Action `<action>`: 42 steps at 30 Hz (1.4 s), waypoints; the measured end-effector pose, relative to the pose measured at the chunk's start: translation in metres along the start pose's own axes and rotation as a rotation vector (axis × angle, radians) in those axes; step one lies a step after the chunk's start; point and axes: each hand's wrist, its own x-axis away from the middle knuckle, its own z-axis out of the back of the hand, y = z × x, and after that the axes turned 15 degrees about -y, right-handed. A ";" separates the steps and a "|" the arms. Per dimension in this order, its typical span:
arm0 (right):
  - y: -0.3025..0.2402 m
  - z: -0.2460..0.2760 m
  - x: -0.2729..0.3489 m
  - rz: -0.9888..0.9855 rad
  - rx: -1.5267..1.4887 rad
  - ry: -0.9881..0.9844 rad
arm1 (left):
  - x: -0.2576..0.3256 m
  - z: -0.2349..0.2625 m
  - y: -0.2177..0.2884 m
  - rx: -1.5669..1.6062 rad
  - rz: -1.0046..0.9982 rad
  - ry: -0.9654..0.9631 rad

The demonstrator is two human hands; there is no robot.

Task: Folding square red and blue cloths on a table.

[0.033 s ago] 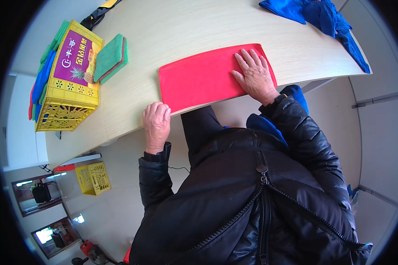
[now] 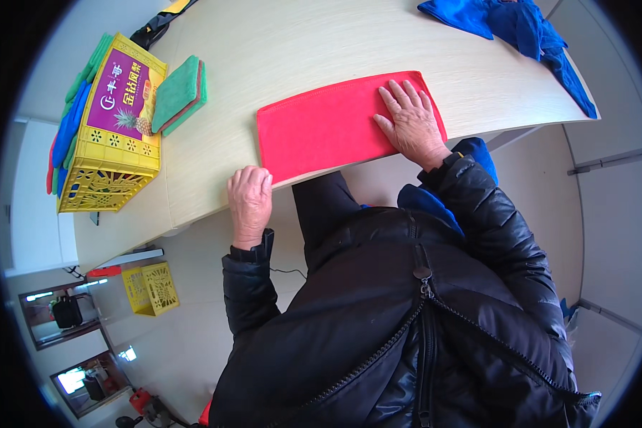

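One red cloth (image 2: 328, 132), folded flat at the near edge of the table (image 2: 299, 43). Right hand (image 2: 410, 121) spread open, palm pressing its right end. Left hand (image 2: 250, 200) curled over the table edge at the cloth's near-left corner (gripping nothing visible). One yellow crate (image 2: 110, 135) and one green cloth stack (image 2: 180, 93) lie left; blue cloths (image 2: 513, 21) far right; bare tabletop between.

One red cloth (image 2: 321, 135), two yellow crates (image 2: 107, 153), perhaps two stacked green-and-red pads (image 2: 178, 93).

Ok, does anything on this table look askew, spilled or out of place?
Nothing spilled or damaged. The red cloth lies flat under the right hand, its near edge overhanging the table edge by the left hand. The blue cloths sit in a loose heap.
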 end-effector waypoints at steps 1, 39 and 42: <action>0.001 0.000 -0.001 -0.002 0.001 0.004 | -0.003 0.001 -0.001 -0.001 -0.003 0.003; -0.055 0.010 -0.007 0.186 -0.059 -0.001 | -0.074 -0.032 -0.007 0.551 0.522 -0.101; -0.053 0.004 -0.013 0.175 -0.056 -0.017 | -0.074 -0.027 -0.017 1.040 0.427 -0.083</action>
